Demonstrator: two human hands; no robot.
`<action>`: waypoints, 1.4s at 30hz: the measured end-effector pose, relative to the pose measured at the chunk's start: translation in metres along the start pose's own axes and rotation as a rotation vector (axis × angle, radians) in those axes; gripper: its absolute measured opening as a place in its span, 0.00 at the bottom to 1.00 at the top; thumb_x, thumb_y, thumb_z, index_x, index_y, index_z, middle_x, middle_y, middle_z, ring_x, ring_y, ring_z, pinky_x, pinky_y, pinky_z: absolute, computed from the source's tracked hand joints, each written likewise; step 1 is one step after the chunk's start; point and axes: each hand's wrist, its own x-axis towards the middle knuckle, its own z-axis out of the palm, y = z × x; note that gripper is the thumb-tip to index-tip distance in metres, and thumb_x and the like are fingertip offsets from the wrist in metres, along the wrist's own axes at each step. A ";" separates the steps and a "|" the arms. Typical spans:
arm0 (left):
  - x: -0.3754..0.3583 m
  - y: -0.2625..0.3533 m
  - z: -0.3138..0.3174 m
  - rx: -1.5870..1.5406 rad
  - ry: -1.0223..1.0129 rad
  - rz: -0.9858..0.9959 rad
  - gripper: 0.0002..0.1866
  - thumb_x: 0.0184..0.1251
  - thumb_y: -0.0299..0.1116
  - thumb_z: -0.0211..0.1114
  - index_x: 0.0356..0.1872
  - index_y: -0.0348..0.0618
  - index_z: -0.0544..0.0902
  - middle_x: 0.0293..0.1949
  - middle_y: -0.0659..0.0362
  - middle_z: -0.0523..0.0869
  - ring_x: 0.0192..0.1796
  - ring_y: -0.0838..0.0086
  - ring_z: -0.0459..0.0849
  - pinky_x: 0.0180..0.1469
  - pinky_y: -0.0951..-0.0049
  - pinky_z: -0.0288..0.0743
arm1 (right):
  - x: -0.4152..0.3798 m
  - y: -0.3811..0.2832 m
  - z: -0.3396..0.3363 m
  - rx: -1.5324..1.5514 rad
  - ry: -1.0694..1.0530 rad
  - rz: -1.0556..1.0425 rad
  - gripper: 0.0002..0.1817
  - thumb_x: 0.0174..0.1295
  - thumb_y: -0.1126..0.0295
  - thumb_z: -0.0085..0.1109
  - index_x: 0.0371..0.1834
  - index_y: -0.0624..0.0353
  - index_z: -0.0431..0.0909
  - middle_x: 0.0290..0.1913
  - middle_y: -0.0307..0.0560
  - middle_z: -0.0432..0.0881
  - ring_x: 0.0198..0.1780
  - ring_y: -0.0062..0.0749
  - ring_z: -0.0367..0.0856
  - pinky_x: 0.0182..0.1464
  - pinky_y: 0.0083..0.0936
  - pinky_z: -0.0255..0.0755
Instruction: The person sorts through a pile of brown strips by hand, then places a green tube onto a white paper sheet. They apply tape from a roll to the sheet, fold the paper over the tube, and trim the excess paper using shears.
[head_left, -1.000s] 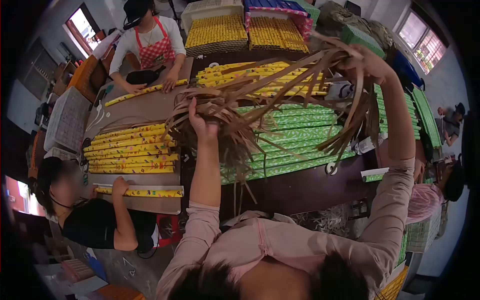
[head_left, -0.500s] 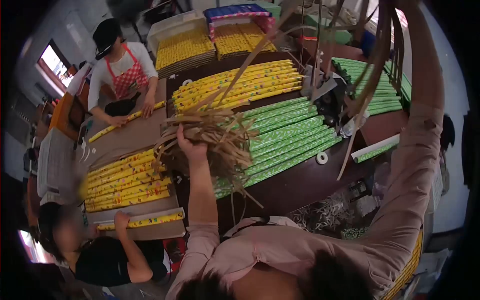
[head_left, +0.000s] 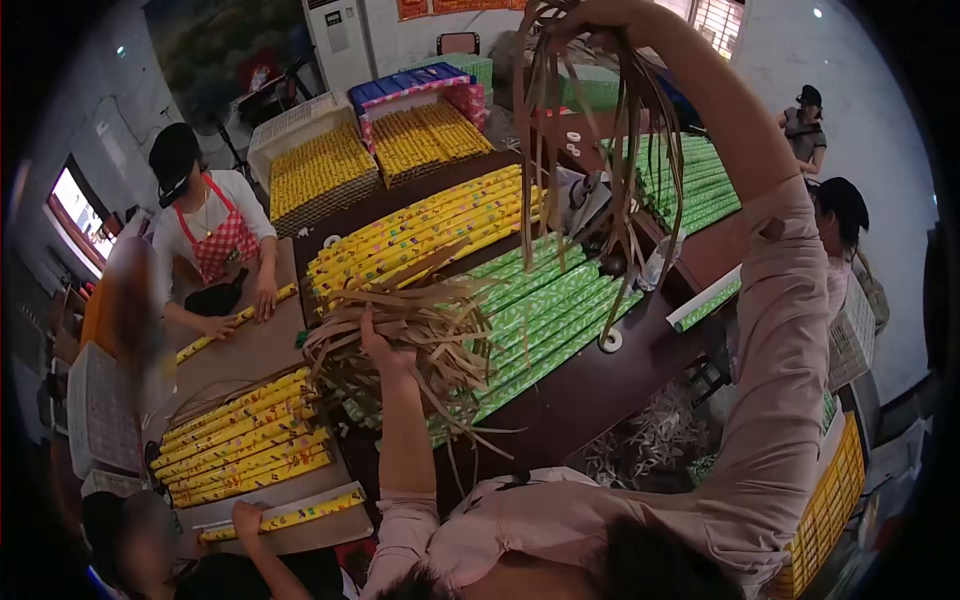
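Holding brown paper-like strips (head_left: 632, 120) aloft, the right hand (head_left: 603, 20) is closed around their top; the left hand (head_left: 388, 352) grips a larger tangled bundle (head_left: 440, 325) over the table (head_left: 580, 400), beside green rolls (head_left: 560, 320). Separation looks partial — one portion hangs apart, the bulk remains matted.

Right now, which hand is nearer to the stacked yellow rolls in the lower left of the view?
Left. The left hand, holding brown strips, is just to the right of the yellow rolls. The right hand is raised at the view's top, farther away.
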 end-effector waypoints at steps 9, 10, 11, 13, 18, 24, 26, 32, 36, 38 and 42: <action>0.018 -0.022 -0.051 -0.020 -0.056 -0.031 0.21 0.73 0.51 0.54 0.56 0.48 0.76 0.51 0.58 0.79 0.51 0.67 0.80 0.50 0.58 0.78 | 0.056 -0.027 0.059 0.143 -0.050 -0.183 0.10 0.67 0.61 0.57 0.37 0.56 0.80 0.21 0.36 0.75 0.17 0.16 0.68 0.21 0.17 0.62; 0.021 -0.026 -0.063 0.006 -0.108 -0.026 0.21 0.73 0.51 0.54 0.53 0.47 0.78 0.49 0.57 0.81 0.49 0.67 0.81 0.49 0.58 0.79 | 0.069 -0.037 0.071 0.166 -0.074 -0.223 0.10 0.67 0.61 0.57 0.37 0.57 0.80 0.21 0.36 0.75 0.17 0.16 0.68 0.21 0.17 0.62; 0.024 -0.031 -0.074 0.031 -0.160 -0.020 0.21 0.73 0.51 0.53 0.51 0.45 0.80 0.47 0.57 0.82 0.47 0.68 0.82 0.47 0.58 0.79 | 0.083 -0.048 0.088 0.195 -0.102 -0.263 0.10 0.67 0.61 0.57 0.38 0.57 0.80 0.21 0.36 0.75 0.17 0.16 0.68 0.21 0.17 0.62; 0.026 -0.036 -0.083 -0.013 -0.109 -0.120 0.19 0.74 0.50 0.54 0.50 0.46 0.81 0.49 0.59 0.80 0.48 0.70 0.81 0.46 0.61 0.77 | 0.111 -0.071 0.131 0.254 -0.169 -0.343 0.10 0.67 0.61 0.57 0.38 0.57 0.80 0.21 0.36 0.75 0.17 0.16 0.68 0.20 0.17 0.62; -0.001 -0.011 -0.069 -0.170 -0.078 -0.303 0.15 0.73 0.44 0.57 0.50 0.45 0.79 0.36 0.60 0.82 0.36 0.75 0.82 0.33 0.71 0.76 | 0.177 -0.135 0.269 0.380 -0.360 -0.486 0.10 0.67 0.62 0.57 0.38 0.57 0.80 0.21 0.36 0.75 0.17 0.17 0.68 0.20 0.17 0.62; 0.012 -0.027 -0.101 0.196 -0.493 -0.171 0.18 0.76 0.49 0.50 0.46 0.46 0.78 0.32 0.60 0.82 0.35 0.74 0.81 0.43 0.66 0.75 | 0.240 -0.209 0.446 0.528 -0.555 -0.585 0.10 0.67 0.62 0.57 0.39 0.57 0.81 0.21 0.37 0.76 0.16 0.17 0.68 0.20 0.17 0.62; 0.000 -0.008 -0.096 0.199 -0.540 -0.233 0.21 0.74 0.53 0.51 0.48 0.45 0.75 0.35 0.58 0.80 0.38 0.72 0.81 0.45 0.66 0.76 | 0.259 -0.228 0.501 0.581 -0.591 -0.606 0.10 0.67 0.62 0.57 0.39 0.57 0.81 0.21 0.37 0.76 0.16 0.17 0.68 0.20 0.17 0.62; 0.017 -0.012 -0.106 0.173 -0.501 -0.689 0.31 0.70 0.59 0.52 0.63 0.47 0.63 0.52 0.55 0.71 0.52 0.63 0.73 0.53 0.56 0.68 | 0.315 -0.259 0.657 0.745 -0.654 -0.614 0.10 0.67 0.62 0.57 0.40 0.57 0.81 0.21 0.37 0.76 0.16 0.17 0.68 0.19 0.17 0.62; 0.005 0.016 -0.124 0.162 -0.544 -0.704 0.19 0.73 0.50 0.50 0.40 0.45 0.79 0.32 0.58 0.80 0.36 0.71 0.80 0.37 0.66 0.80 | 0.326 -0.238 0.762 0.686 -0.891 -0.455 0.17 0.65 0.65 0.59 0.54 0.58 0.75 0.27 0.44 0.79 0.21 0.24 0.75 0.23 0.21 0.70; 0.003 0.047 -0.169 0.135 -0.652 -0.641 0.16 0.71 0.47 0.51 0.40 0.45 0.78 0.31 0.59 0.78 0.34 0.71 0.79 0.35 0.66 0.78 | 0.329 -0.207 0.840 0.495 -0.924 -0.422 0.22 0.63 0.66 0.61 0.58 0.61 0.72 0.32 0.49 0.81 0.24 0.29 0.79 0.24 0.26 0.73; -0.027 0.220 -0.372 -0.075 -0.455 -0.378 0.13 0.68 0.41 0.52 0.41 0.44 0.76 0.29 0.59 0.76 0.31 0.71 0.77 0.32 0.66 0.74 | 0.326 -0.125 0.967 0.174 -0.985 -0.324 0.25 0.59 0.67 0.64 0.57 0.67 0.70 0.35 0.55 0.81 0.31 0.35 0.82 0.26 0.31 0.75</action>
